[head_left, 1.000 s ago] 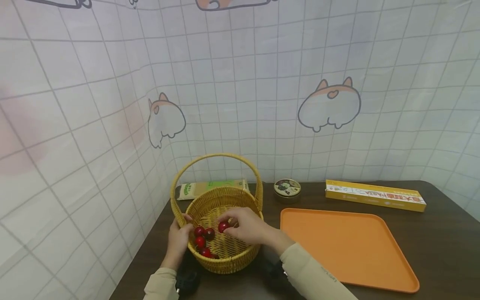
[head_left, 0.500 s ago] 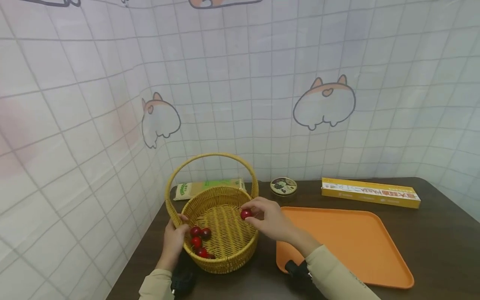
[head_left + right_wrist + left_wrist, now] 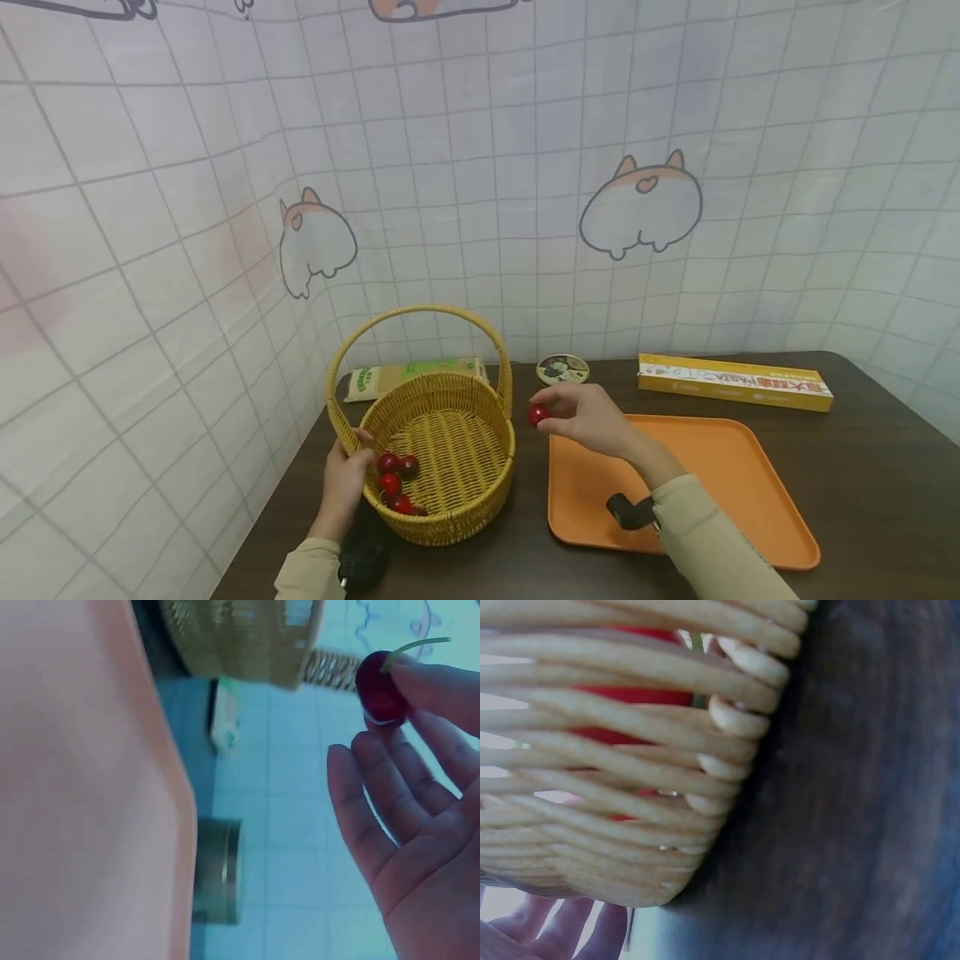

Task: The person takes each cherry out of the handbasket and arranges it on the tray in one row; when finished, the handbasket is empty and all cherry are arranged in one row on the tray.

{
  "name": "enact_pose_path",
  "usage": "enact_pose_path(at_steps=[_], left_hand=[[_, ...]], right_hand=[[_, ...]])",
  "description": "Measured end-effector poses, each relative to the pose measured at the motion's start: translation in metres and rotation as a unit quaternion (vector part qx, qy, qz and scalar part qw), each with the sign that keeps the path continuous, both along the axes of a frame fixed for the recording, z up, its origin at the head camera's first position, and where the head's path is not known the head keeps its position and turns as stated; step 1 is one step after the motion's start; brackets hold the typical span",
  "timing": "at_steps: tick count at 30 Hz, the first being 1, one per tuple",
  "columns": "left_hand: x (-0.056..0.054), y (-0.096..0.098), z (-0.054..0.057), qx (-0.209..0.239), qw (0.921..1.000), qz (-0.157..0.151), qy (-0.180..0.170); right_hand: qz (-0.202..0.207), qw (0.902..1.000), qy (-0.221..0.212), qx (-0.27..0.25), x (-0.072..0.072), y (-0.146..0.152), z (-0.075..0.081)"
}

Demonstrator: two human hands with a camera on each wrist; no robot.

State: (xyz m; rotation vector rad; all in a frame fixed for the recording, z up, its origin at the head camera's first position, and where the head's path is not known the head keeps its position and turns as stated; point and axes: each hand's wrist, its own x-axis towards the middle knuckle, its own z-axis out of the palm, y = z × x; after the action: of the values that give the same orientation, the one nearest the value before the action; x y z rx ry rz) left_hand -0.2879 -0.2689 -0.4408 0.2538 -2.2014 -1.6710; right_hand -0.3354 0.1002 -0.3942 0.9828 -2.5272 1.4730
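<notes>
Up in the air, pinched between thumb and fingertips of the bare right hand [image 3: 592, 419]: one round, glossy dark-red cherry [image 3: 537, 415], just outside the round, yellow woven-wicker basket [image 3: 457, 528] and near the far left corner of the flat, rectangular orange tray [image 3: 720, 467]. Clamped on the basket's left rim, by the foot of the handle: the bare left hand [image 3: 345, 483]. Just inside that rim, a cluster of glossy red cherries [image 3: 390, 484].

Best carried with a light pinch, at a guess: firm enough against slipping, gentle enough against bruising. Any letting-go probably wisest low and slow, with such a likely roller. Sensible, too, to brace the basket from the left.

Now to the right wrist, and a bonus: a thin green stem [image 3: 427, 640] on the pinched fruit, hard to make out from the head. Left wrist: red glimpsed through gaps in the weave, close above the dark brown tabletop [image 3: 870, 787]. From the head alone: the long yellow cardboard pasta box [image 3: 735, 382] at the back.
</notes>
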Motion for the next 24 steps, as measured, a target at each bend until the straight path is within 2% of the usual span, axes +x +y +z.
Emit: enact_pose_path(at_steps=[4, 8, 15, 24], left_hand=[[-0.001, -0.001, -0.001, 0.000, 1.0000, -0.001, -0.003], [-0.001, -0.001, 0.000, 0.001, 1.0000, 0.001, -0.002], [0.000, -0.002, -0.001, 0.006, 1.0000, 0.004, -0.005], [-0.002, -0.004, -0.002, 0.007, 0.9999, 0.002, -0.012]], right_hand=[[-0.032, 0.9988, -0.020, 0.031, -0.007, 0.012, -0.006], [-0.046, 0.9964, -0.047, 0.053, -0.013, 0.021, -0.013], [-0.030, 0.9948, -0.077, 0.059, -0.021, 0.028, -0.029], [-0.041, 0.9909, -0.109, 0.067, -0.027, 0.031, -0.045]])
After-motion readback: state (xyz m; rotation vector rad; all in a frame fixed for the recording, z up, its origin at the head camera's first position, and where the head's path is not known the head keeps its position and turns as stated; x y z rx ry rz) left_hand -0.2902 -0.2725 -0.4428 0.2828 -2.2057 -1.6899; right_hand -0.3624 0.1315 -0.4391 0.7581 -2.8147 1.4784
